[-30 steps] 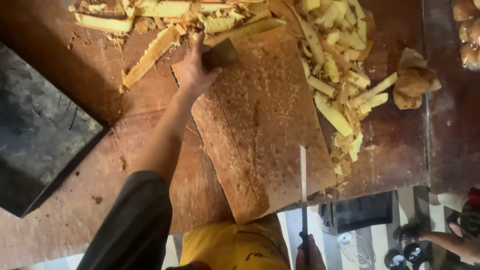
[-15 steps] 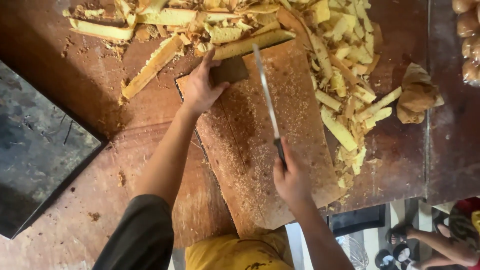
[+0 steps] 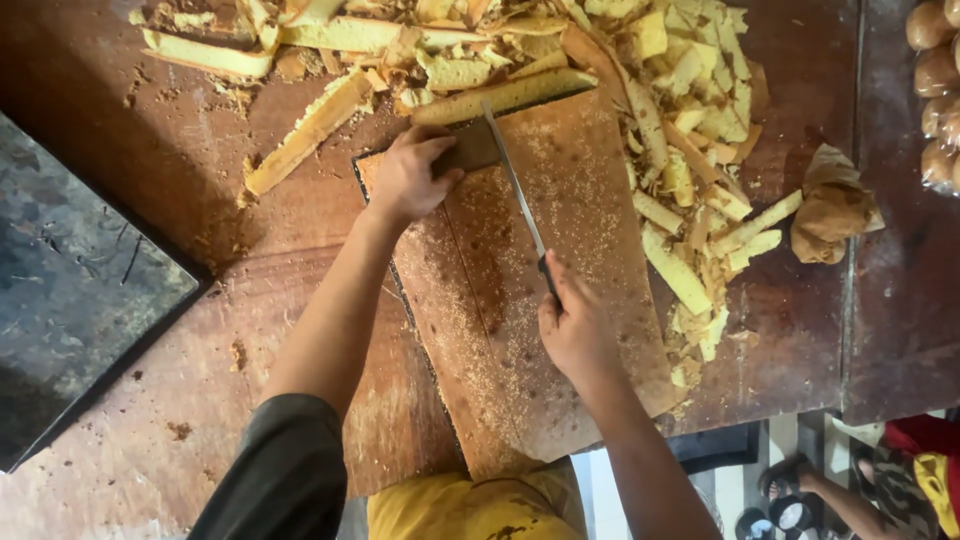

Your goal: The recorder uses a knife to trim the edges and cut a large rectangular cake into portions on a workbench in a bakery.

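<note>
Wooden cutting board (image 3: pixel 540 300) slanting across the worn desk (image 3: pixel 150 440), left hand (image 3: pixel 408 178) clamped on a dark brown slab (image 3: pixel 472 148) at its far end for steadiness, right hand (image 3: pixel 578 330) wrapped around a long knife (image 3: pixel 518 195) angled into it, pale trimmings (image 3: pixel 690 180) heaped beyond.

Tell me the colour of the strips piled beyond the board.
Pale yellow with browner crust edges; the strips show best in the head view, heaped past the board.
</note>
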